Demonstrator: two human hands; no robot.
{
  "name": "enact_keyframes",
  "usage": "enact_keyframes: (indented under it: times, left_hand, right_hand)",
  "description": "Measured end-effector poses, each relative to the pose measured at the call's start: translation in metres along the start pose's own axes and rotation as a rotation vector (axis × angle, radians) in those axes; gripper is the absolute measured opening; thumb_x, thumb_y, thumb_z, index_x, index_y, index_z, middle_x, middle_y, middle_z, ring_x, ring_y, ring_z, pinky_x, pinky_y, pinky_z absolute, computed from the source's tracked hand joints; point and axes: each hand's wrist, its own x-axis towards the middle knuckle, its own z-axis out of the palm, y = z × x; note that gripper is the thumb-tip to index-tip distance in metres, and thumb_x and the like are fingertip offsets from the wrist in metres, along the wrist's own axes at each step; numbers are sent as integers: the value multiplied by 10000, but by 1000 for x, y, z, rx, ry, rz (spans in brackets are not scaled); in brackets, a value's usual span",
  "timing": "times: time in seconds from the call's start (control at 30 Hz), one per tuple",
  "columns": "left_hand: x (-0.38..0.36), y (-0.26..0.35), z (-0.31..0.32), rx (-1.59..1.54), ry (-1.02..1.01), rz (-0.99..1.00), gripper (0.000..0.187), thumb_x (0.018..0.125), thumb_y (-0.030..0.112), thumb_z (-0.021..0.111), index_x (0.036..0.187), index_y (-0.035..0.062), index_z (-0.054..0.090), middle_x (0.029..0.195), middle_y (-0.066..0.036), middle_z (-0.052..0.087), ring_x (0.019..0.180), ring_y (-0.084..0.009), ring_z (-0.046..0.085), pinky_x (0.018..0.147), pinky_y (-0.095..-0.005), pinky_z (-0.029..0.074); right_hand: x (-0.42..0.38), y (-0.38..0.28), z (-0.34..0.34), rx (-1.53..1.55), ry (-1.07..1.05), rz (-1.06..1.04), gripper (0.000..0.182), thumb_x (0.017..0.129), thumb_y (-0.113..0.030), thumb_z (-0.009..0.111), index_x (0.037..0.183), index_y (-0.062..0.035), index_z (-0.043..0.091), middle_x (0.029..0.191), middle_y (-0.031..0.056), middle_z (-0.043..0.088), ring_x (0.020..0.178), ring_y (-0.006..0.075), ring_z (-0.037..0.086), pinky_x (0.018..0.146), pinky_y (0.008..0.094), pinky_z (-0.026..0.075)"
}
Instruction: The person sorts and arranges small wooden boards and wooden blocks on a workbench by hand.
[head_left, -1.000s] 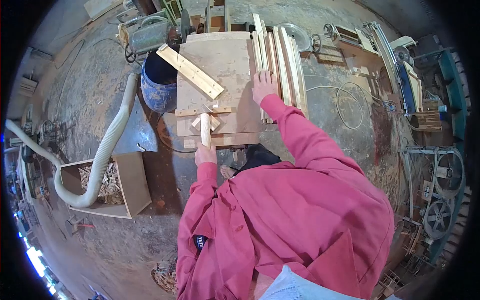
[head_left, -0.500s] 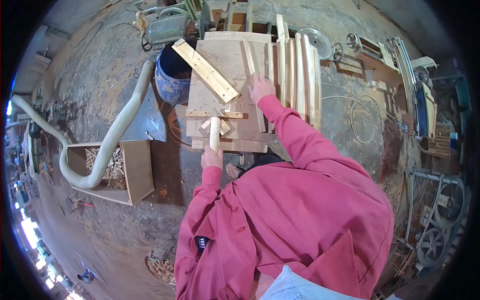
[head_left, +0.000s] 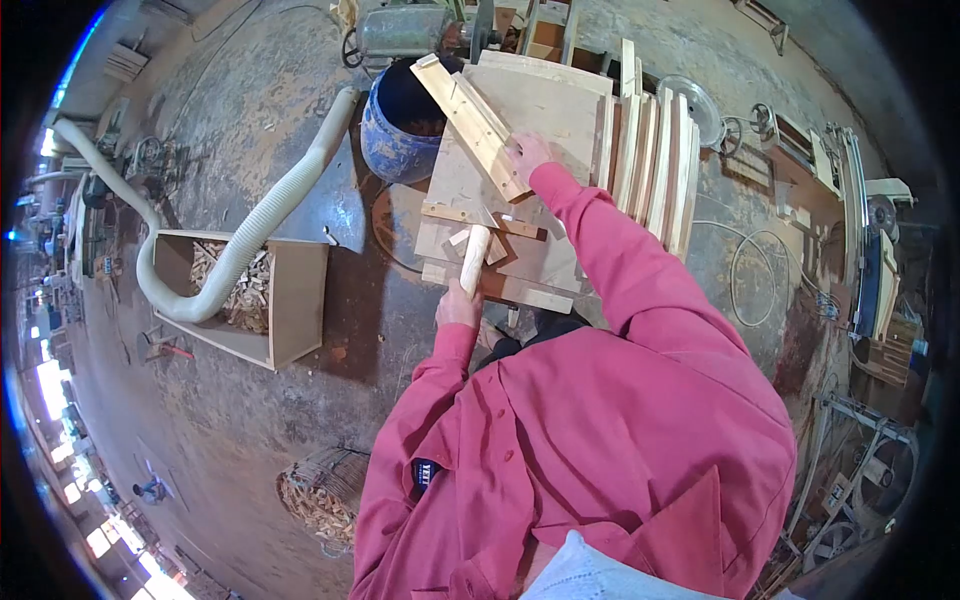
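Observation:
My left hand [head_left: 458, 305] is closed round the lower end of a pale, rounded wooden piece [head_left: 475, 258], whose upper end lies by a crosswise wooden bar [head_left: 510, 227]. My right hand [head_left: 530, 155] is closed at the right edge of a long drilled board [head_left: 470, 122], which lies slanted over the worktable [head_left: 570, 100]. A narrow wooden strip [head_left: 483, 98] runs along that board's right side, its lower end hidden near my fingers. Small wood offcuts [head_left: 494, 250] lie beside the rounded piece. Several long strips [head_left: 650, 160] stand side by side at the table's right.
A blue drum [head_left: 395, 145] stands left of the table. Further left, a ribbed hose [head_left: 265, 215] runs over a box [head_left: 298, 310] of wood scraps. A wire basket [head_left: 325, 490] of scraps is on the floor. Machines [head_left: 880, 470] stand at the right.
My right hand has moved left to the drilled board, and the narrow strip now lies against that board. The view has shifted, so the table appears further right. My left hand keeps its hold.

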Motion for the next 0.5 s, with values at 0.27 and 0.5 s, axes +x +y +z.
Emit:
enact_keyframes:
  times: [0.27,0.5]
  left_hand:
    - [6,-1,2,1,-42,8,438,909,425,660,1045,36,512,881,-292,686,862,-491,671,747,-574,524]
    - [19,2,8,6,-40,5,435,909,415,658,1036,27,507,878,-289,686,858,-489,672,741,-571,526]
  right_hand:
    - [3,-4,0,-81,-23,18,364,920,-312,639,1175,-55,672,1114,215,643,1074,403,607,931,482,494]
    - [12,-10,-9,-126,4,57,366,933,-333,631,1187,-72,670,1132,197,639,1071,390,616,938,472,497]
